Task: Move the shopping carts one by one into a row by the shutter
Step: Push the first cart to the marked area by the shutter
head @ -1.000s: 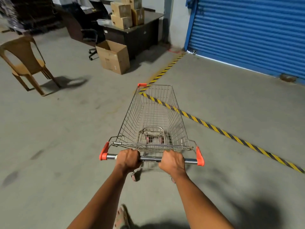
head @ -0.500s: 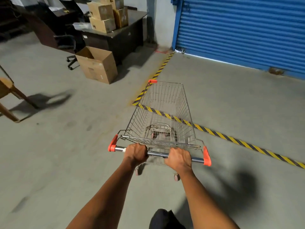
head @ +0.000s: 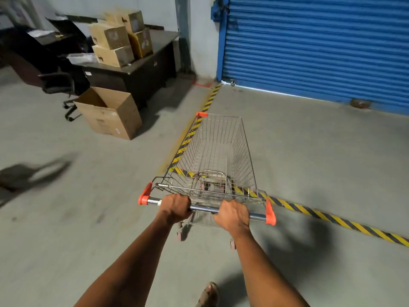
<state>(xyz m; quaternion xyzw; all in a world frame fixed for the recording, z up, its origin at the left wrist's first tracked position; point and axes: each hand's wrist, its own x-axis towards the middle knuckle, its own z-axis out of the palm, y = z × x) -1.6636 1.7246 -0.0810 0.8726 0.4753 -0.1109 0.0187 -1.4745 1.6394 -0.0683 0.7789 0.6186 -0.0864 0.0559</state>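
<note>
A wire shopping cart [head: 219, 151] with orange corner caps stands on the concrete floor in front of me, its basket empty. My left hand [head: 174, 208] grips the left part of its metal handle bar. My right hand [head: 232, 214] grips the bar further right. The cart's nose points toward the left end of the blue roller shutter [head: 316, 45], which fills the upper right. The cart straddles the corner of the yellow-black floor tape [head: 332, 218].
An open cardboard box [head: 110, 114] sits on the floor to the left. Behind it stand a dark desk [head: 141, 69] stacked with several cartons and a black office chair [head: 59, 85]. My sandalled foot [head: 209, 295] shows at the bottom.
The cart has rolled forward across the tape line and nearer the shutter. The brown chair on the left has dropped out of view. Both hands keep their grip on the handle.
</note>
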